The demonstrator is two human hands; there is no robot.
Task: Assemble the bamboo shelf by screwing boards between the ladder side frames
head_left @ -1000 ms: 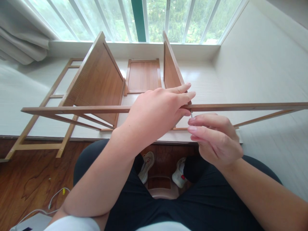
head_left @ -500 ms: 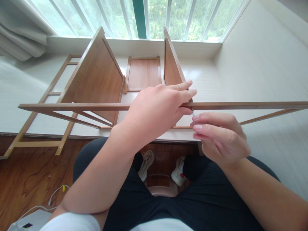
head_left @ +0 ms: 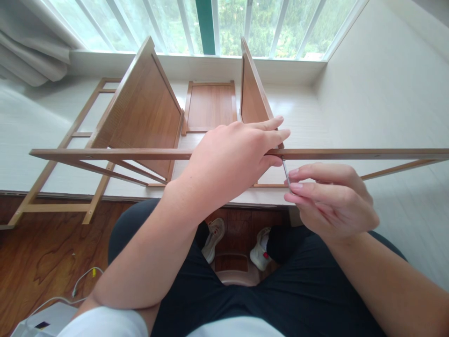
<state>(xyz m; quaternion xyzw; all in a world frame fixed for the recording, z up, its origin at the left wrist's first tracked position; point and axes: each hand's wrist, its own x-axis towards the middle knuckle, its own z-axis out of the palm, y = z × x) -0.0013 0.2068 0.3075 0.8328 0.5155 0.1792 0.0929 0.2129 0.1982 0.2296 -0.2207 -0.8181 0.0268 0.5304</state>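
My left hand [head_left: 233, 152] is closed over the long wooden rail [head_left: 336, 154], its thumb below the rail and two fingers stretched over the upper side. It holds the rail where the upright right-hand wooden panel [head_left: 253, 86] meets it. Between the thumb and fingertips of my right hand [head_left: 331, 199] is a thin metal hex key [head_left: 286, 172]. The key's upper end meets the underside of the rail, beside my left thumb. Part of the key is hidden behind my right fingers.
A larger upright panel [head_left: 140, 100] stands at the left, by a slatted wooden frame [head_left: 56, 208]. A small panel [head_left: 210, 107] lies flat on the white ledge [head_left: 298, 100] below the window. A white cable [head_left: 75, 286] lies on the floor at lower left.
My right hand has shifted slightly right and its fingers have turned, so more of the hex key shows. My left hand keeps its hold on the rail.
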